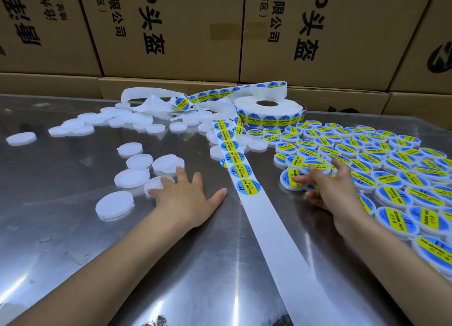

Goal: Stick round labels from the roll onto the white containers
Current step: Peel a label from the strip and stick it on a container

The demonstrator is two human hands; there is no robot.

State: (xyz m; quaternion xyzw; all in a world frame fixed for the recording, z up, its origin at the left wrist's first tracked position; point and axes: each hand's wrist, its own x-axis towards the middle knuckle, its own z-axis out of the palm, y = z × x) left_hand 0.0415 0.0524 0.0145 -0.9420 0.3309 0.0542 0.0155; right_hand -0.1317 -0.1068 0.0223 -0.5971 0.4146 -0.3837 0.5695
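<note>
Left hand [182,198] flat, fingers spread, touching a plain white round plastic container [156,185] at ten o'clock; right hand [326,187] loosely curled, pressing a labelled blue-yellow container [294,179] at two o'clock. Best slid close beside the white label strip [241,169] on the steel worktop [73,240].

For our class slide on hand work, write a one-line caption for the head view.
Left hand reaches a plain white container; right hand touches labelled containers beside the label strip.
</note>
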